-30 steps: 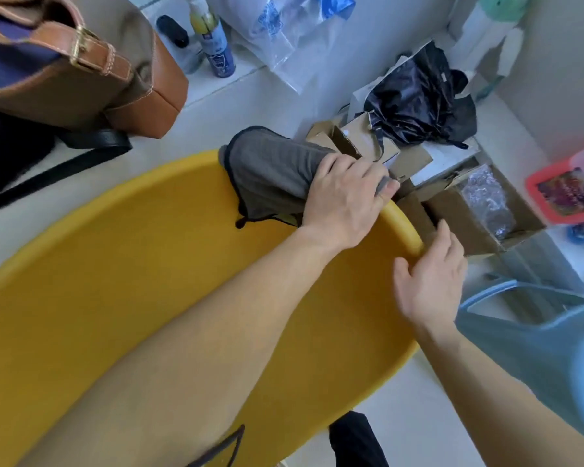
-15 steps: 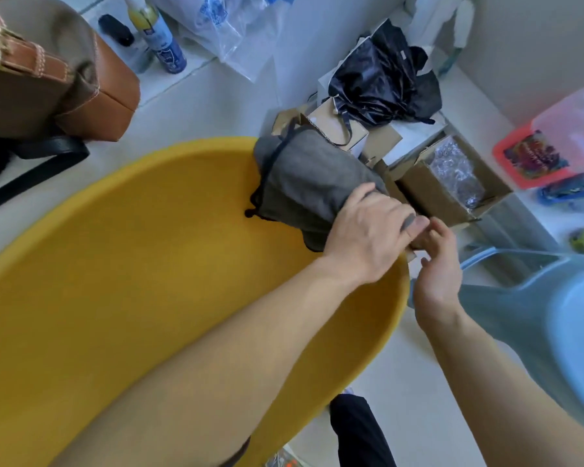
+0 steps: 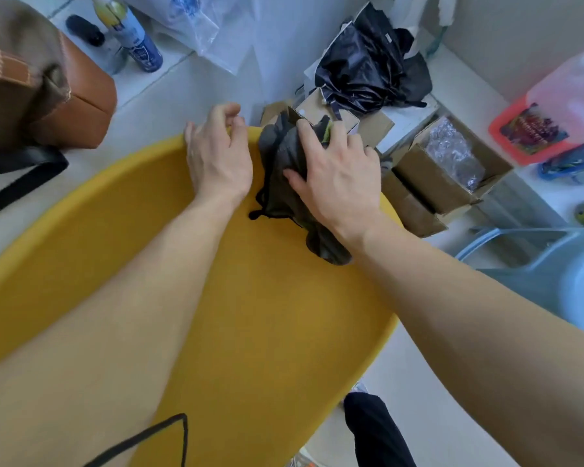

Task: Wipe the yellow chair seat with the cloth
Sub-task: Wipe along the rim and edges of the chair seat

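1. Since the earlier frame the cloth point(image 3: 285, 176) has passed from the left hand point(image 3: 218, 160) to the right hand point(image 3: 338, 178), and it now sits bunched rather than spread flat.
2. Now the right hand lies palm down on the dark grey cloth at the far rim of the yellow chair seat point(image 3: 250, 298), its fingers point(image 3: 305, 133) spread over the fabric and pressing it onto the seat, the thumb tucked against the cloth's left side.
3. One end of the cloth trails out under the right wrist, and a short black cord shows at its near left edge.
4. The left hand rests just beside the cloth on the seat's far rim, fingers curled loosely over the edge and holding nothing but the rim.
5. Both bare forearms cross the seat from the near side.
6. Beyond the rim, open cardboard boxes point(image 3: 445, 176) stand on the white floor point(image 3: 169, 106), with a crumpled black bag point(image 3: 371, 62) on top of them.
7. A brown leather bag point(image 3: 48, 96) sits to the far left, near a spray can point(image 3: 132, 32).
8. A pale blue chair point(image 3: 553, 267) stands to the right of the seat.
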A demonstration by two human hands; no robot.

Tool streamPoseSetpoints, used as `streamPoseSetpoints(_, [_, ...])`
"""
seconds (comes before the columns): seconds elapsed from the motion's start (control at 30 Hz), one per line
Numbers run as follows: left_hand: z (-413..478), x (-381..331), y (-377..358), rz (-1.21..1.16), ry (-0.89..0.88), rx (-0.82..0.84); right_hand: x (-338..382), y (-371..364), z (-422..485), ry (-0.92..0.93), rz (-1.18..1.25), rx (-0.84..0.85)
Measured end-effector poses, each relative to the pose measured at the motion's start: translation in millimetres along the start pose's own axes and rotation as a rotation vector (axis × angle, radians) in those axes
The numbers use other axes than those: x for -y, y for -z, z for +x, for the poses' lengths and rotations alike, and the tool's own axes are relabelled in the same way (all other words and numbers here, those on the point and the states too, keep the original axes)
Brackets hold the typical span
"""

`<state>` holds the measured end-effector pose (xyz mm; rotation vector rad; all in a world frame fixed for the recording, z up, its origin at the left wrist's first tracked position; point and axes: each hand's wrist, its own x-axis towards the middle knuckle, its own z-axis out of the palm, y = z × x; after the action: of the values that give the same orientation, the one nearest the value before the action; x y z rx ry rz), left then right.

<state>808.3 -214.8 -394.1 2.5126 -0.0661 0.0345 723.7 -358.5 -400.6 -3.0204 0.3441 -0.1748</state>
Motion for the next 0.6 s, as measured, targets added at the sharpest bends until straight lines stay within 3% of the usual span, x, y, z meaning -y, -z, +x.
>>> streamPoseSetpoints(0.07, [-2, 5, -4, 0.009, -0.061, -0.057, 4, -2, 14, 0.089, -0.007, 0.017])
streamPoseSetpoints(0.13, [-3, 12, -10, 0.200, -0.182, -0.063, -2, -3, 13, 0.098, 0.032, -0.016])
streamPoseSetpoints(0.23, [-4, 13, -18, 0.382, -0.233, -0.083, -33, -11, -31, -0.087, 0.134, -0.040])
streamPoseSetpoints(0.37, [-13, -1, -28, 0.403, -0.120, -0.102, -68, -29, -117, -0.386, 0.268, 0.053])
streamPoseSetpoints(0.47, [-31, -25, -45, 0.323, -0.255, -0.027, -68, -31, -96, -0.364, 0.263, 0.054])
streamPoseSetpoints(0.6, [-65, -47, -68, 0.238, -0.499, 0.023, -61, -24, -53, -0.188, 0.257, 0.028])
